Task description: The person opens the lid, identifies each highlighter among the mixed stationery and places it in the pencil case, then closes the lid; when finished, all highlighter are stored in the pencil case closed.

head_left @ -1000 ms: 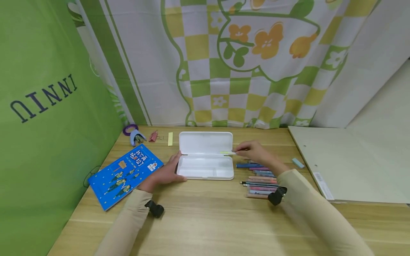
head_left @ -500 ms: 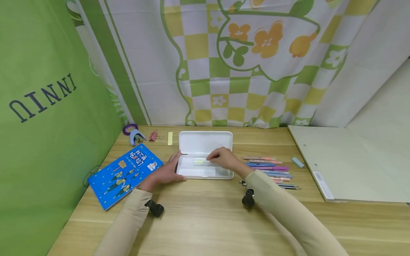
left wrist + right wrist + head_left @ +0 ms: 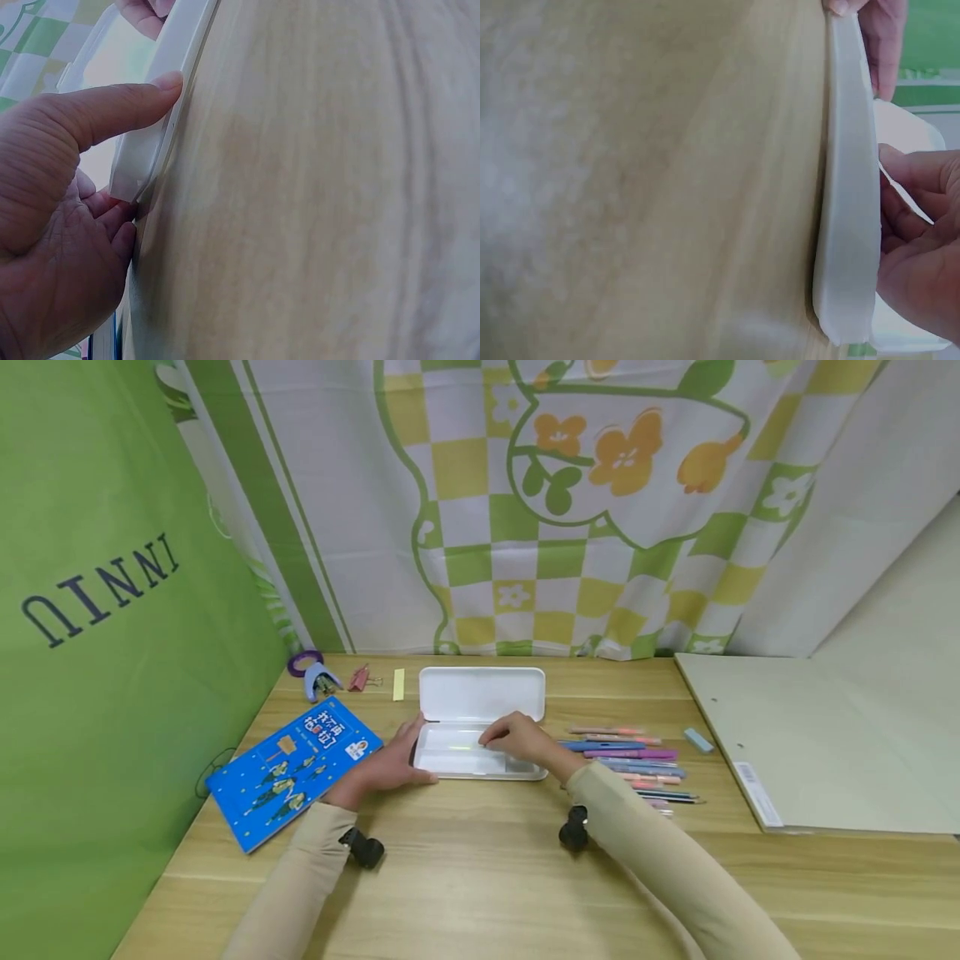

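Note:
A white pencil case (image 3: pixel 482 693) lies open on the wooden table, lid tipped back. My left hand (image 3: pixel 386 766) grips its left end, the thumb (image 3: pixel 112 109) lying along the front rim of the case (image 3: pixel 161 112). My right hand (image 3: pixel 517 742) reaches into the tray from the right and pinches a pale yellow-green pen (image 3: pixel 459 749), which lies low in the tray. In the right wrist view, the curled fingers (image 3: pixel 919 247) sit just behind the case wall (image 3: pixel 847 187) with the thin pen (image 3: pixel 904 191) among them.
Several coloured pens (image 3: pixel 630 762) lie in a row right of the case. A blue book (image 3: pixel 296 768) lies to the left. A purple ring (image 3: pixel 305 662), a pink clip (image 3: pixel 360 679) and a yellow slip (image 3: pixel 398 685) sit at the back left. An eraser (image 3: pixel 697 741) and a pale board (image 3: pixel 810 743) are at the right.
My right hand carried the yellow-green pen from the right of the case over its rim and lowered it into the tray. The left hand kept its hold on the case.

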### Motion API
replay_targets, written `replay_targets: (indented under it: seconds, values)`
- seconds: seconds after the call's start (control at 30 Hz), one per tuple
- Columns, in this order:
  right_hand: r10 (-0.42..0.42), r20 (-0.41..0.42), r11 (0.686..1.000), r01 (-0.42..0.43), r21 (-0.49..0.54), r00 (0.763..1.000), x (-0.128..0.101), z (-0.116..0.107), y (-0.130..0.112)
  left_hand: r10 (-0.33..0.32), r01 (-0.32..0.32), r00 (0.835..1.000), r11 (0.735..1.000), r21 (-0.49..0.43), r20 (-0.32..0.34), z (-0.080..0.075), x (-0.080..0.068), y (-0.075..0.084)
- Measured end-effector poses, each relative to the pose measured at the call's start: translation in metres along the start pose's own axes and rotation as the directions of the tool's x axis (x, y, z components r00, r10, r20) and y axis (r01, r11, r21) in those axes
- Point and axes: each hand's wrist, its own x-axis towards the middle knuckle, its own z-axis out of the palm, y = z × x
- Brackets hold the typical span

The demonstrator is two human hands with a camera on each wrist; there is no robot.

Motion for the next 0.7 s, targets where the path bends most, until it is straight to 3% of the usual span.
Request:
replay_targets:
  seconds: [0.2, 0.43, 0.57, 0.7]
  values:
    - [-0.063, 0.021, 0.985, 0.059, 0.162, 0.998, -0.010, -0.016, 0.008, 0.001, -0.001, 1.000, 1.000, 0.013, 0.001, 0.000, 0.001, -0.001]
    - [-0.005, 0.005, 0.946, 0.003, 0.324, 1.000, -0.029, -0.056, 0.015, 0.017, -0.017, 1.000, 1.000, 0.008, -0.001, 0.000, 0.000, 0.000]
    - [0.021, -0.033, 0.925, -0.007, 0.380, 0.999, -0.040, -0.081, 0.029, 0.020, -0.020, 1.000, 1.000, 0.004, -0.003, 0.000, -0.001, 0.000]
    - [0.033, -0.067, 0.929, -0.006, 0.371, 0.997, -0.049, -0.103, 0.047, 0.024, -0.024, 1.000, 1.000, 0.000, -0.001, 0.000, -0.001, 0.000]
